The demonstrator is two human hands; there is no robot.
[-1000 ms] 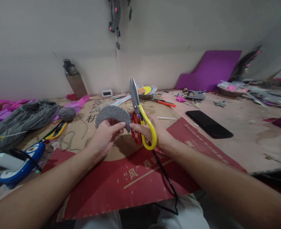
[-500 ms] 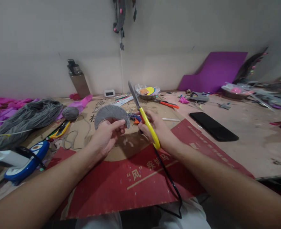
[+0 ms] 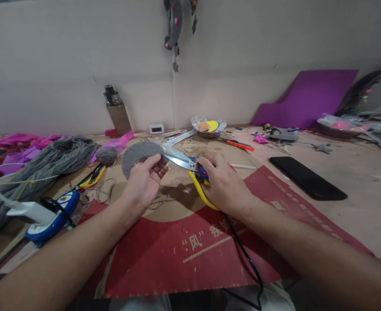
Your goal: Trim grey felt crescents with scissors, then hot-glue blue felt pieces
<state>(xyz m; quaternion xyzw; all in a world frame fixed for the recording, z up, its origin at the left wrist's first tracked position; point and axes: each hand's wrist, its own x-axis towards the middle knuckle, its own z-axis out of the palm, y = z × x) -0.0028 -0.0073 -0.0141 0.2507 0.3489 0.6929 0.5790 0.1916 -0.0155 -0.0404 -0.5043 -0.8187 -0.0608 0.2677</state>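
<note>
Pinched in my left hand [image 3: 148, 177] is a grey yarn-wrapped crescent [image 3: 138, 153], held a little above the cardboard. My right hand [image 3: 222, 181] grips scissors [image 3: 185, 163] with yellow handles. The blades point left and are parted, with their tips at the right end of the crescent, close to my left fingertips. Whether a strand lies between the blades cannot be made out. Behind the right hand, a blue and orange item [image 3: 203, 172] is partly hidden. A black cord [image 3: 245, 250] runs down from beneath that hand.
Red-and-brown cardboard [image 3: 158, 263] covers the table front. On the left are grey yarn [image 3: 64, 160], a yarn ball [image 3: 106, 155], a yellow cutter [image 3: 95, 177] and a blue power strip [image 3: 54, 224]. A black phone [image 3: 307, 178] lies right; a bowl [image 3: 208, 133] stands at the back.
The scissors have swung from pointing upward to pointing left, and their blades now meet the crescent's right end. My view has shifted slightly left.
</note>
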